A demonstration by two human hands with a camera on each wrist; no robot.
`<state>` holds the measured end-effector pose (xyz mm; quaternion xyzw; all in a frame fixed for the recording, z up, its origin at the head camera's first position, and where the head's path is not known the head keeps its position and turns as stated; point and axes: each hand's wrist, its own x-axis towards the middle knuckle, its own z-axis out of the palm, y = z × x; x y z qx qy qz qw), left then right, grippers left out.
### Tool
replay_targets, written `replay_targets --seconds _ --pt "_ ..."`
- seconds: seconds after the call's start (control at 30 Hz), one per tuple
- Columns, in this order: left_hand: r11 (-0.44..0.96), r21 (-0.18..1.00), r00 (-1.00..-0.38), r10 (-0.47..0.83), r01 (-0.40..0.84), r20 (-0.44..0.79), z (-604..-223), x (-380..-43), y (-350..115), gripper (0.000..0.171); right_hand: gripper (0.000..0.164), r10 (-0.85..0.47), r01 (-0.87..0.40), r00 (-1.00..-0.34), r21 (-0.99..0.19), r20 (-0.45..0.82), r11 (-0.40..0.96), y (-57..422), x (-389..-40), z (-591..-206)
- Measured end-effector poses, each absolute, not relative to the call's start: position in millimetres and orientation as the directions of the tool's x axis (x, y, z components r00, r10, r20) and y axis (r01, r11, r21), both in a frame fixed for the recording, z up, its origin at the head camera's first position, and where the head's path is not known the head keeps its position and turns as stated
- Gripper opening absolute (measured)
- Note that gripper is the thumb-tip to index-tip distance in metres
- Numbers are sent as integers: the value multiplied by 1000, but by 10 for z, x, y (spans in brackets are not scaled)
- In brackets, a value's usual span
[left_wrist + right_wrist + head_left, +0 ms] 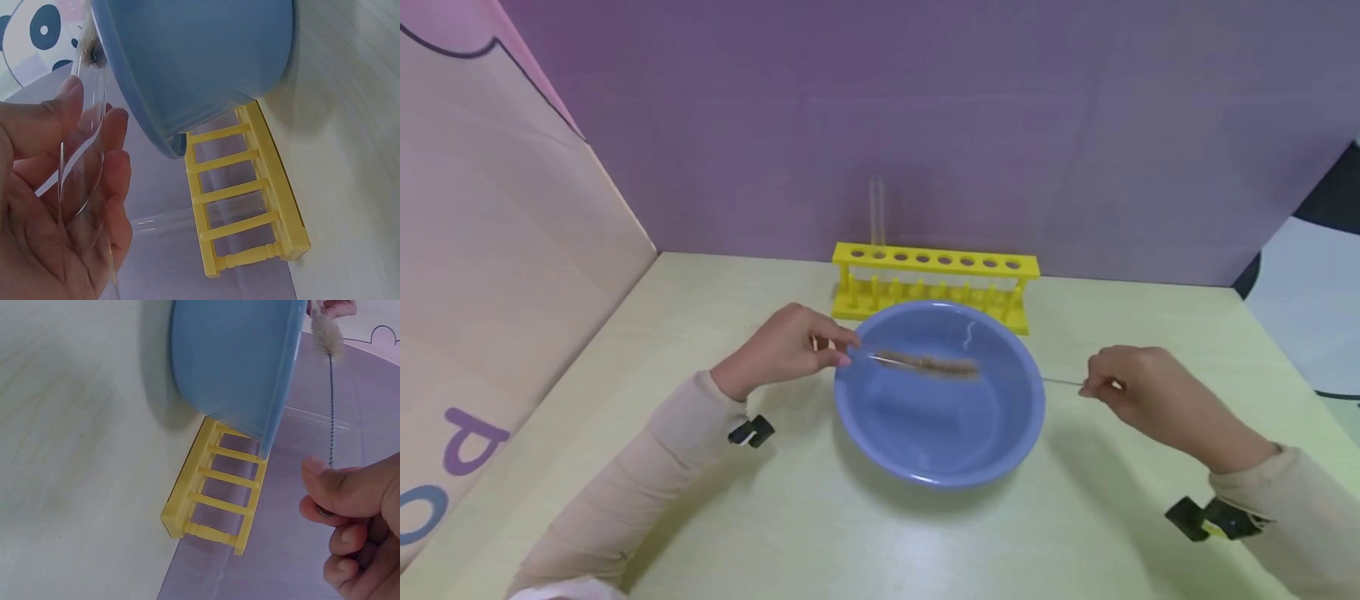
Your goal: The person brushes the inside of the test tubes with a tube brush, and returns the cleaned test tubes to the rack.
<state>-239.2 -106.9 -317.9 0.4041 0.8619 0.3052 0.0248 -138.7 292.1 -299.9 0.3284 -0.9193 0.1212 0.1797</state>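
Observation:
Over the blue basin (936,479), my left hand (793,350) holds a clear glass test tube (94,90) between thumb and fingers, and part of it lies across the palm. From the right, a test tube brush (951,367) with pale brown bristles lines up with the tube, its bristles partly inside the glass. Its twisted wire stem (332,409) runs to my right hand (1142,396), which pinches the end between thumb and forefinger to the right of the basin. The other right fingers are curled in.
Behind the basin stands a yellow test tube rack (936,260) with one clear tube (877,208) upright near its left end. A purple partition (955,125) rises at the table's back edge, and a pale printed panel (490,250) borders the left side.

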Motion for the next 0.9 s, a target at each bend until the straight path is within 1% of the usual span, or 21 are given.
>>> replay_targets --seconds 0.23,0.37,0.57,0.77,0.9 --pt "492 513 -671 697 703 252 -3177 -2359 -1036 25 42 -568 -639 -757 -185 322 747 2922 -1419 -2935" --pt "475 474 -648 691 741 320 -3195 -2354 -1026 25 41 -561 -615 -787 -254 257 746 2936 -1442 -2895" --pt "447 447 -616 695 774 371 -3212 -2355 -1015 26 33 -529 -528 -843 -332 96 782 2930 -1491 -2797" --pt "435 438 -604 688 787 402 -3207 -2331 -1010 28 28 -558 -508 -830 -406 -7 760 2934 -1574 -2724" --pt "412 406 -571 686 816 451 -3220 -2323 -1009 28 26 -569 -472 -819 -474 -77 743 2961 -1622 -2703"
